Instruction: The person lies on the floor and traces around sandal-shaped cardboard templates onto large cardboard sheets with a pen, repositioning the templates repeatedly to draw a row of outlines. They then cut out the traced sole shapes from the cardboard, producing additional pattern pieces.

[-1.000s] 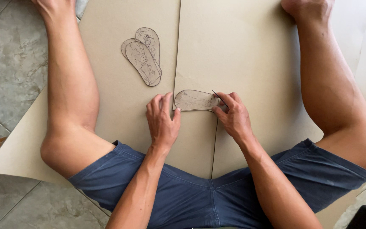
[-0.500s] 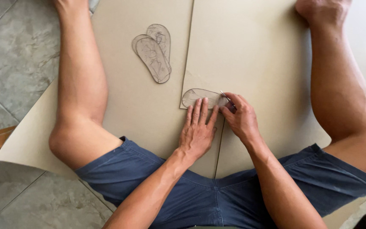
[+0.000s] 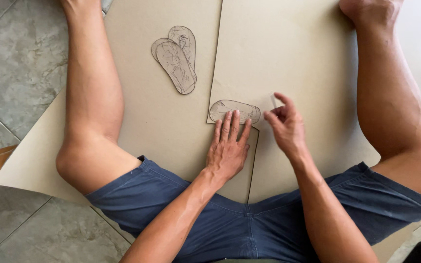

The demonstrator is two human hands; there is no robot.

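Two overlapping grey sole-shaped cardboard cutouts (image 3: 175, 58) lie on the large beige cardboard sheet (image 3: 152, 126), up and to the left of the single grey sole-shaped template (image 3: 234, 111) that sits at the sheet's seam. The left hand (image 3: 227, 148) lies flat just below that template, fingers pressed together and their tips touching its lower edge. Just right of the template, the right hand (image 3: 286, 129) hovers, pinching a small thin pale stick (image 3: 273, 101), too small to identify.
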